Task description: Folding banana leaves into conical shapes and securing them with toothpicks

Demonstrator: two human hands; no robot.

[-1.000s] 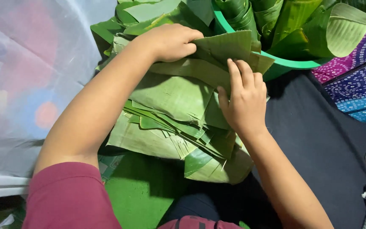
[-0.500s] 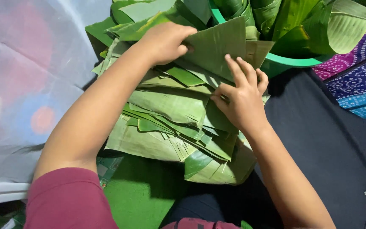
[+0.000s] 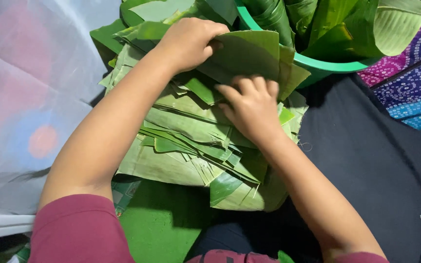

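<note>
A thick stack of cut banana leaf pieces (image 3: pixel 181 156) lies in front of me on a green surface. My left hand (image 3: pixel 191 41) grips the far edge of the top leaf piece (image 3: pixel 249 53) and lifts it up on edge. My right hand (image 3: pixel 252 104) rests with fingers curled under that raised piece, pressing on the leaves below it. Both forearms reach over the stack, and maroon sleeves show at the bottom.
A green tub (image 3: pixel 332 63) filled with rolled and whole banana leaves (image 3: pixel 356 24) stands just beyond the stack. Black cloth (image 3: pixel 366 160) lies to the right, patterned purple and blue fabric (image 3: pixel 410 83) beyond it. Translucent white plastic sheeting (image 3: pixel 30 97) covers the left side.
The left hand has raised the top leaf piece from flat to nearly upright. The right hand slid from on top of it to underneath, fingers curling in.
</note>
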